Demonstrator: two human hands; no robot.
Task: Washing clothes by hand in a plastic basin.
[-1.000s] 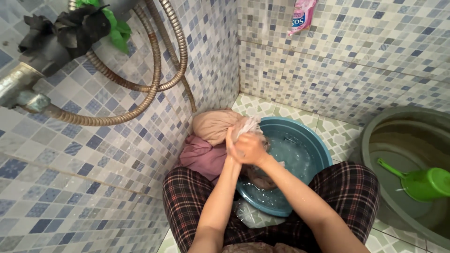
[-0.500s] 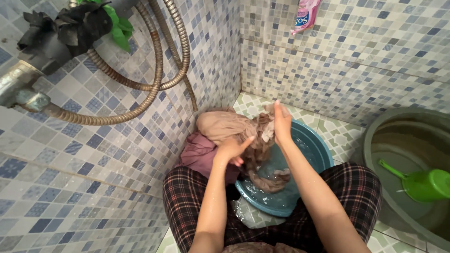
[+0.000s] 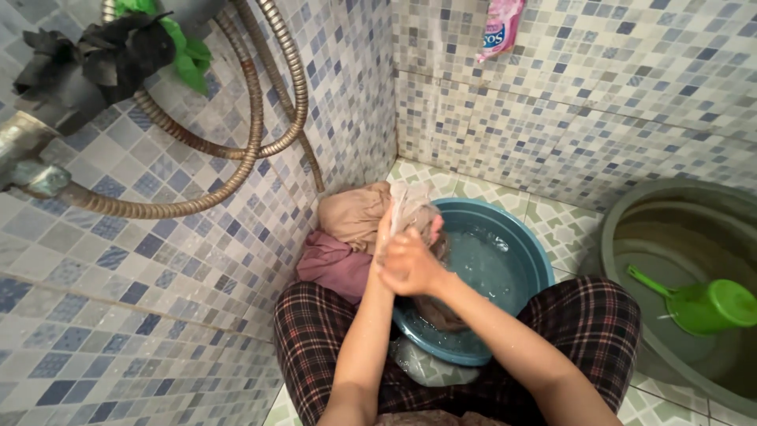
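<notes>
A wet beige-brown cloth (image 3: 416, 211) is bunched between my two hands over the left rim of a blue basin (image 3: 530, 254) holding water. My right hand (image 3: 412, 264) is closed around the cloth, on top. My left hand (image 3: 384, 237) presses against it from the left, mostly hidden behind the right hand. The cloth's lower end (image 3: 438, 314) hangs into the water. My knees in dark checked trousers (image 3: 311, 331) frame the basin.
A beige bundle (image 3: 355, 213) and a mauve cloth (image 3: 335, 264) lie against the tiled wall left of the basin. A large grey tub (image 3: 631, 237) with a green dipper (image 3: 702, 304) stands at right. A metal shower hose (image 3: 244, 134) loops on the left wall.
My hands had spread apart, stretching the cloth up over the basin rim; they have come back together, bunching the cloth between them.
</notes>
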